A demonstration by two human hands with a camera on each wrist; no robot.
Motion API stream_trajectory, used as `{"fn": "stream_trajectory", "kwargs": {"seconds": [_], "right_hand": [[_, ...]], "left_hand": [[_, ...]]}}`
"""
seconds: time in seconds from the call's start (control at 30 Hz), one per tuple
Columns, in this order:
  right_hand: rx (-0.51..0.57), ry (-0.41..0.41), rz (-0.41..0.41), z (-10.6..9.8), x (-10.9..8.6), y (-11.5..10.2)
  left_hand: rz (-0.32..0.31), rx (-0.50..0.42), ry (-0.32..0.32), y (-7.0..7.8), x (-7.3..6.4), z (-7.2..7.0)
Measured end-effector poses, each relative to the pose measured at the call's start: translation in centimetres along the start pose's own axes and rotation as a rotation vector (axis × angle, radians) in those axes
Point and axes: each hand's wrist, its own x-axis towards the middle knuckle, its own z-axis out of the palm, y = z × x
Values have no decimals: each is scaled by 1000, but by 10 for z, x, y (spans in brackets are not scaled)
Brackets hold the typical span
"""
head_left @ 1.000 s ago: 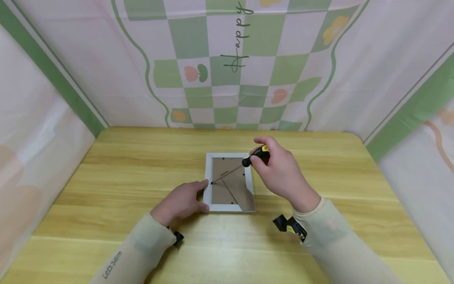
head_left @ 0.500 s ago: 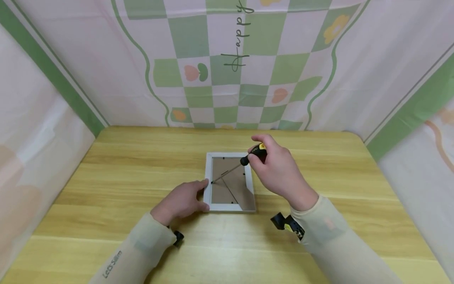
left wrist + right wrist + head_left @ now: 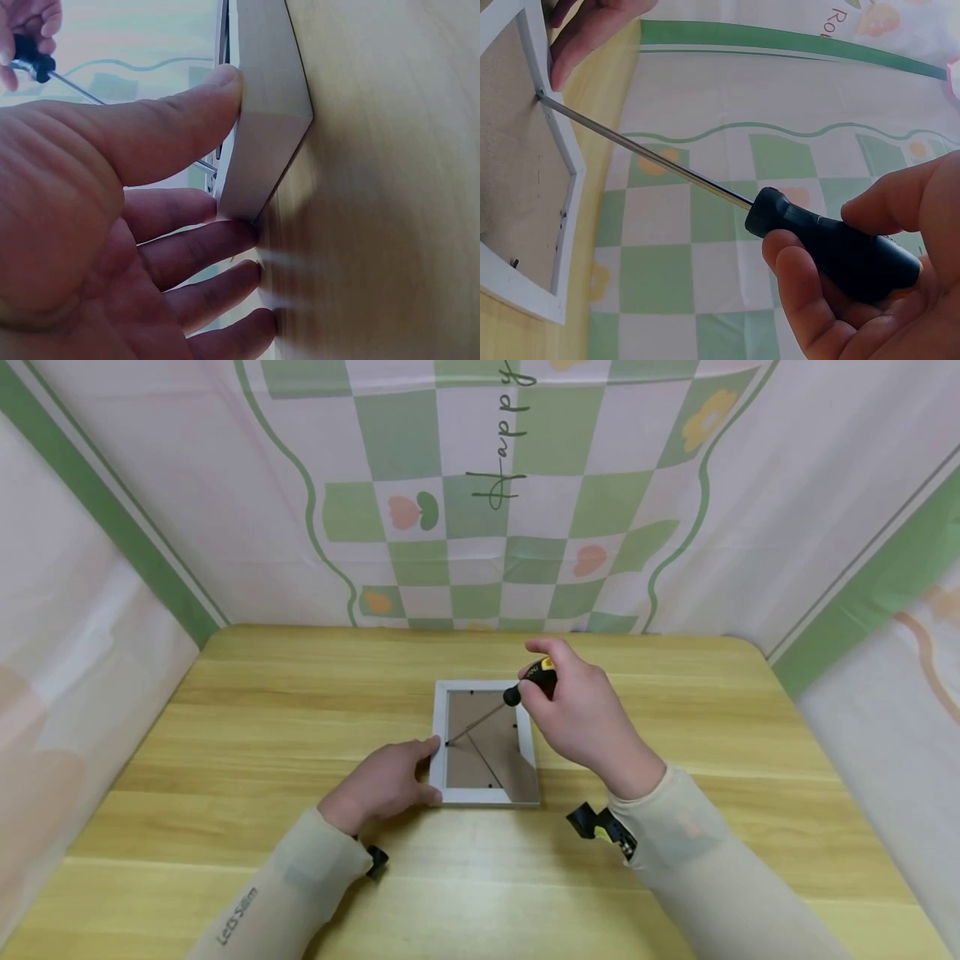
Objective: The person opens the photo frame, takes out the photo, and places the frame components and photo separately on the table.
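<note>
A white picture frame (image 3: 439, 714) lies back-up on the table, its brown backing board (image 3: 495, 747) showing. My left hand (image 3: 381, 783) rests against the frame's left side; thumb and index fingertips touch the edge, while the other fingers extend down to the tabletop in the left wrist view. In my right hand (image 3: 588, 718) I grip the handle of a black-and-yellow screwdriver (image 3: 832, 244). Its slanted metal shaft (image 3: 652, 156) crosses the backing, and the tip meets a small dark tab at the left inner edge, close to my left index finger. Similar tabs sit along the other inner edges.
The wooden table (image 3: 285, 693) extends around the frame on all sides. Behind it hangs a green-and-white checked cloth (image 3: 480, 560), with more pale cloth at both sides. Small black devices are strapped at both wrists, the right one (image 3: 600, 828) hanging over the table.
My right hand and the screwdriver handle have shifted slightly left and away from me, while the tip stays at the same tab. The left hand and frame have hardly moved.
</note>
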Motion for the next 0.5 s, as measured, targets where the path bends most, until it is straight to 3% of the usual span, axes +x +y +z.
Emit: {"fn": "stream_trajectory", "kwargs": {"seconds": [0.5], "right_hand": [[0,-18,-7,1,3,-5]], "left_hand": [[-8,-3,-8,2,0,-2]]}}
